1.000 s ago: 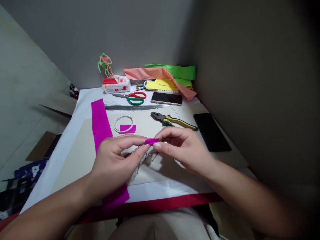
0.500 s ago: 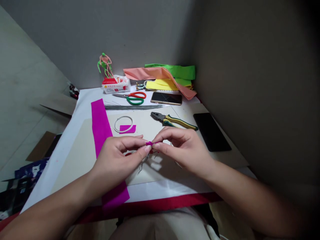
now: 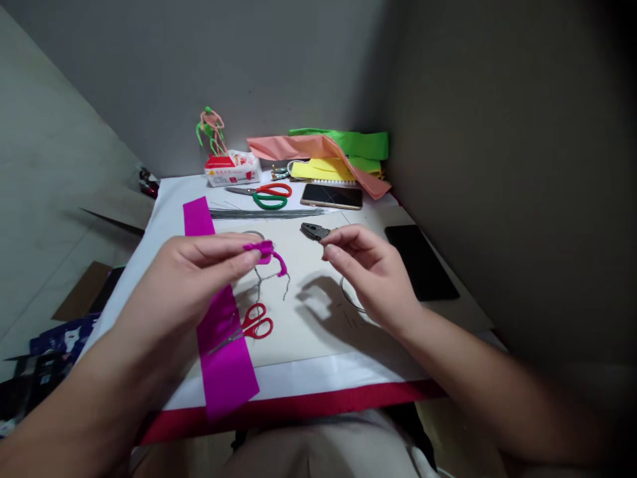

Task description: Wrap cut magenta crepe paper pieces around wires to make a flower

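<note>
My left hand (image 3: pixel 199 272) is closed, pinching a twisted wire figure (image 3: pixel 259 279) between thumb and fingers. Magenta strip material (image 3: pixel 279 262) is wrapped around part of its wire, while bare grey wire ends dangle below. Apart from it, to the right, my right hand (image 3: pixel 371 275) has its thumb and fingertips drawn together; whatever they may hold is too small to make out. Behind those fingers the pliers (image 3: pixel 314 231) show only their jaws. Under the left hand, small red-handled scissors (image 3: pixel 257 323) rest partly on a long magenta strip (image 3: pixel 226 378).
Large red-and-green-handled scissors (image 3: pixel 271 197), a bundle of thin wires (image 3: pixel 263 214) and a phone (image 3: pixel 332 196) lie farther back. A dark flat slab (image 3: pixel 422 262) is at right. Coloured strips (image 3: pixel 343 143) and a tissue pack (image 3: pixel 233 171) line the wall.
My hands have parted: the left moved left and up with the wire figure, the right moved slightly up and right. The small red scissors now show fully.
</note>
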`<state>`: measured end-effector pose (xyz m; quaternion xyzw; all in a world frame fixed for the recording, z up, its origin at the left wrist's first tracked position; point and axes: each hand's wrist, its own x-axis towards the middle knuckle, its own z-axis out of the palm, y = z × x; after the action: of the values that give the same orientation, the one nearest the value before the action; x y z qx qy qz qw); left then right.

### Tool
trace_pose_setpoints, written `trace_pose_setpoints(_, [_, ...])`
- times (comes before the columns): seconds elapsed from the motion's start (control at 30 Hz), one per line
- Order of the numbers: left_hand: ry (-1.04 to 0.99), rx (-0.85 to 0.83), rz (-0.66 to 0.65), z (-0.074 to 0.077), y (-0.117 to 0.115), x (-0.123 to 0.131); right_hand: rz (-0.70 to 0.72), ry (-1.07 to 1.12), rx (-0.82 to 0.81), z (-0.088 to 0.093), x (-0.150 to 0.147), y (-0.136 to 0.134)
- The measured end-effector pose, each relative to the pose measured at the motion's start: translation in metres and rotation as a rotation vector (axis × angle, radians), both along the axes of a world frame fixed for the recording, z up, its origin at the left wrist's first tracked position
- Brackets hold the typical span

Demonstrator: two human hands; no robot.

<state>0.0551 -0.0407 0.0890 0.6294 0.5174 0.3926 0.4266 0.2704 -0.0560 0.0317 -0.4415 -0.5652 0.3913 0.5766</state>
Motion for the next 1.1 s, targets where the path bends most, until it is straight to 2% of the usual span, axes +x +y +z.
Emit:
trace_pose_setpoints(0.1, [-0.115,-0.054,0.074,0.005,0.01,-0.008,-0.068,-0.3,0.045,-0.005,0.015,0.018])
trace_pose_setpoints(0.17, [-0.183,-0.104,0.065,0.006,0.016,-0.011,0.002,-0.667,0.079,-0.008,0.026,0.027])
trace_pose_setpoints(0.23, [-0.231,-0.151,0.017,0.005,0.021,-0.014,0.048,-1.027,0.004,-0.009,0.035,0.032])
trace_pose_setpoints(0.27, [-0.247,-0.167,-0.009,0.005,0.023,-0.014,0.098,-1.129,-0.04,-0.01,0.039,0.033])
trace_pose_setpoints(0.37, [-0.277,-0.184,-0.061,0.005,0.024,-0.015,0.187,-1.288,-0.107,-0.011,0.042,0.032])
trace_pose_setpoints(0.47, [-0.289,-0.198,-0.11,0.005,0.024,-0.013,0.182,-1.368,-0.068,-0.011,0.04,0.03])
trace_pose_setpoints(0.67, [-0.235,-0.131,-0.26,-0.004,0.024,-0.01,0.242,-1.345,0.061,-0.014,0.038,0.03])
trace_pose_setpoints(0.8, [-0.185,-0.157,-0.35,-0.01,0.024,-0.007,0.179,-1.257,0.092,-0.017,0.035,0.029])
trace_pose_setpoints(0.87, [-0.151,-0.195,-0.386,-0.012,0.023,-0.006,0.148,-1.131,0.162,-0.015,0.031,0.028])
trace_pose_setpoints(1.0, [-0.128,-0.298,-0.446,-0.016,0.02,-0.005,0.048,-0.752,0.422,-0.008,0.022,0.023])
trace_pose_setpoints(1.1, [-0.105,-0.3,-0.531,-0.017,0.018,-0.003,0.044,-0.619,0.551,-0.004,0.016,0.016])
